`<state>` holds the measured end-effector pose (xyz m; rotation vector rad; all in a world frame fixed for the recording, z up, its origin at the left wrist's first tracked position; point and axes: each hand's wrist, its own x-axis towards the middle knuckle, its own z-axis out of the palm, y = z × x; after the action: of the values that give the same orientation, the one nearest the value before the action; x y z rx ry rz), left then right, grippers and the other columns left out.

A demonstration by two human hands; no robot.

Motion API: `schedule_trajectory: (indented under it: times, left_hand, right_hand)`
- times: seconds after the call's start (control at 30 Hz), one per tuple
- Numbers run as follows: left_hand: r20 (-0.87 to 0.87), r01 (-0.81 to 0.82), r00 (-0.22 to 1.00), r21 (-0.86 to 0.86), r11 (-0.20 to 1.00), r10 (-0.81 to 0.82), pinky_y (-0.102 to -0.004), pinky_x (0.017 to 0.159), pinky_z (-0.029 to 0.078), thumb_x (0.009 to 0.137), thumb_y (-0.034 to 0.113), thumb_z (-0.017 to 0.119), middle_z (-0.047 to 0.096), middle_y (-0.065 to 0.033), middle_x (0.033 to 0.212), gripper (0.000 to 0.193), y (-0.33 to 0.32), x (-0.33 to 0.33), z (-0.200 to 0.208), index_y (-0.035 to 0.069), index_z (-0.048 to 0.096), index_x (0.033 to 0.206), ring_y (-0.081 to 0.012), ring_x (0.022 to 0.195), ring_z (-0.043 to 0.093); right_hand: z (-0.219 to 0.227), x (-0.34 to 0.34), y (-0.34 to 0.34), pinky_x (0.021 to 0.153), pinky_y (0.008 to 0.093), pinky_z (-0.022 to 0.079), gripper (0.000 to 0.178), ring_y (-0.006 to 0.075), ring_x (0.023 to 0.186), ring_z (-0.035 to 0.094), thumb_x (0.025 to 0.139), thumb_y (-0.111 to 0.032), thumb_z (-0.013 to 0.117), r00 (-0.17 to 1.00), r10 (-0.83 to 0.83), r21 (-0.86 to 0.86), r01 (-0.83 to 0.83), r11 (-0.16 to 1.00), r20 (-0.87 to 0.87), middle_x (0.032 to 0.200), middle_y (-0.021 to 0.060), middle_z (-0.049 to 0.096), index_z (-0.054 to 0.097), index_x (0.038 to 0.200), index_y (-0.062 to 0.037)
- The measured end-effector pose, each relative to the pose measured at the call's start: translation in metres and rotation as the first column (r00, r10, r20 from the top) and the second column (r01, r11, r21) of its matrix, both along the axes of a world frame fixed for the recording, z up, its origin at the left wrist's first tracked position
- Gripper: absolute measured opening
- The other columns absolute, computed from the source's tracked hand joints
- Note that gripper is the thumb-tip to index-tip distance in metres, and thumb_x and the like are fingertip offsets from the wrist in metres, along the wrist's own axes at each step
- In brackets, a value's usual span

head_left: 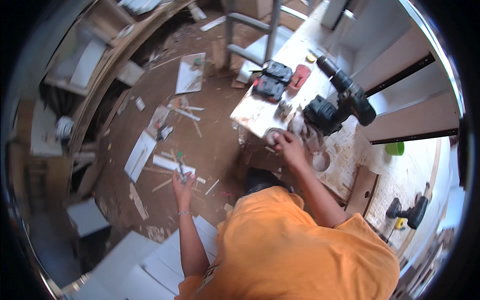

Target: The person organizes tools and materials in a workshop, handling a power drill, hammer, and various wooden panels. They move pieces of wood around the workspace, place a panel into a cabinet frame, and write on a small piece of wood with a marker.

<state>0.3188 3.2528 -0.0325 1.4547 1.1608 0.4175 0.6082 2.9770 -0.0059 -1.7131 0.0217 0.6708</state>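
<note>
1. The left hand [184, 181] is out over the brown floor [210, 145], well apart from the workbench [255, 117], its fingers drawn in around a slim grey item [182, 169], too blurred to name.
2. The right hand [288, 146] is at the bench's near edge, thumb and fingers narrow, at a round greyish item [273, 136]; I cannot tell whether it grips this or only touches it.
3. That round item sits right at the bench rim, near the corner that juts toward the floor.
4. Just beyond the right hand, room is tight: a crumpled clear bag [298, 125], a round tub [321, 161] and a black drill [345, 97] crowd the bench top.
5. Black battery packs [272, 80] stand near the left edge, with a red item [300, 76] just beside them.
6. A cabinet [410, 85] with dark runners bounds the bench's far side; a green cup [395, 148] is by its base.
7. Between the left hand and the bench lies a broad stretch of floor, while offcuts [140, 156] and white panels [150, 265] narrow the way on the left.
</note>
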Motion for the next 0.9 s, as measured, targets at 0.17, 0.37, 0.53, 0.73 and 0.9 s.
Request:
schedule_trajectory:
  times: [0.17,0.37,0.53,0.73,0.9]
  left_hand:
    - [0.104,0.033,0.995,-0.294,0.955,-0.002,-0.0265,0.082,0.05,0.089,0.003,0.068,0.066,-0.0081,0.112,0.057,0.063,0.06,-0.023,0.003,0.045,0.141,-0.0132,0.094,0.061]
    - [0.139,0.445,0.895,-0.309,0.84,-0.424,-0.0278,0.085,0.05,0.09,0.005,0.068,0.067,-0.0066,0.105,0.04,0.109,0.205,0.006,0.003,0.052,0.127,-0.0133,0.093,0.062]
    - [0.135,0.771,0.626,-0.253,0.584,-0.768,-0.0297,0.086,0.051,0.09,0.015,0.074,0.066,-0.0072,0.11,0.037,0.117,0.348,0.04,0.003,0.055,0.119,-0.0144,0.097,0.063]
    - [0.358,0.947,0.239,0.12,0.299,-0.903,-0.0276,0.08,0.05,0.086,0.01,0.077,0.065,-0.007,0.114,0.035,0.084,0.476,0.024,0.003,0.055,0.113,-0.0107,0.087,0.058]
    - [0.168,0.964,0.08,0.239,0.12,-0.982,-0.0358,0.082,0.05,0.083,0.027,0.082,0.065,-0.0138,0.113,0.048,0.052,0.554,0.042,-0.003,0.061,0.114,-0.0237,0.086,0.059]
  right_hand:
    - [-0.033,0.021,0.069,0.077,0.029,0.055,0.061,0.0187,0.086,0.072,0.095,-0.034,0.068,0.967,-0.145,-0.202,0.187,0.961,0.209,0.109,0.0196,0.071,0.055,0.133,0.0116]
    - [0.008,0.025,0.111,0.076,0.0305,0.06,0.056,0.0207,0.09,0.072,0.097,-0.024,0.067,0.873,-0.485,-0.153,0.473,0.867,-0.051,0.121,0.0218,0.066,0.051,0.137,0.0127]
    - [0.019,0.031,0.14,0.068,0.0256,0.059,0.055,0.0217,0.081,0.075,0.096,-0.02,0.069,0.676,-0.717,-0.012,0.726,0.687,-0.169,0.117,0.024,0.067,0.052,0.134,0.0151]
    - [0.046,0.03,0.149,0.073,0.0341,0.055,0.037,0.0199,0.078,0.072,0.093,-0.031,0.07,0.637,-0.764,-0.415,0.725,0.549,0.103,0.085,0.0169,0.073,0.065,0.106,0.0032]
    - [0.111,0.058,0.219,0.057,0.0303,0.058,0.047,0.0173,0.069,0.07,0.093,-0.013,0.065,0.609,-0.791,-0.181,0.772,0.609,-0.064,0.087,0.0148,0.073,0.047,0.133,0.003]
